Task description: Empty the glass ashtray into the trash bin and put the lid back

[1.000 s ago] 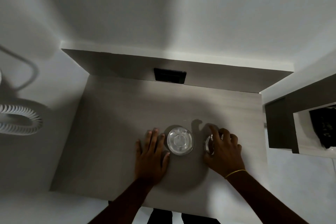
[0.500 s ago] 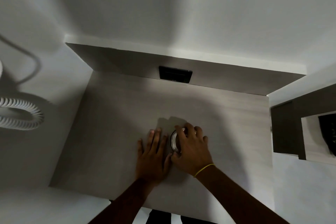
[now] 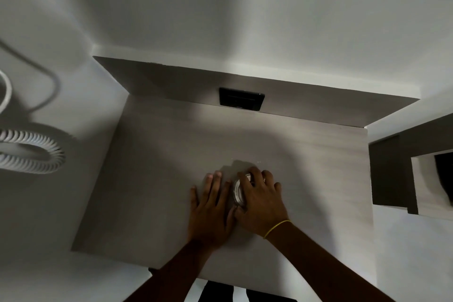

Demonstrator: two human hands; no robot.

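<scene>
Glass is the material under my right hand (image 3: 259,201): the glass ashtray (image 3: 238,191) sits on the pale wood-grain table (image 3: 157,179), near the middle of the top and slightly toward the near edge. I see only a curved sliver of its rim, at the left side of the hand. My right hand is cupped over the ashtray, fingers curled down around its far side and thumb at its near-left side. I cannot tell whether the lid is under the palm, since the hand hides the top of the piece. A thin yellow band (image 3: 277,228) circles the right wrist.

My left hand (image 3: 210,208) lies flat on the table just beside the ashtray on its left, fingers spread and extended away from me, palm down, with nothing in it. Its thumb side touches the right hand.

Farther back, a dark rectangular wall plate (image 3: 241,102) is set in the upstand behind the table. Off the left edge of the table, a white coiled cord (image 3: 36,152) hangs against the white wall. To the right, well apart from the hands, a dark shelf unit (image 3: 392,169) stands with a black object in its opening, too blurred to identify.
</scene>
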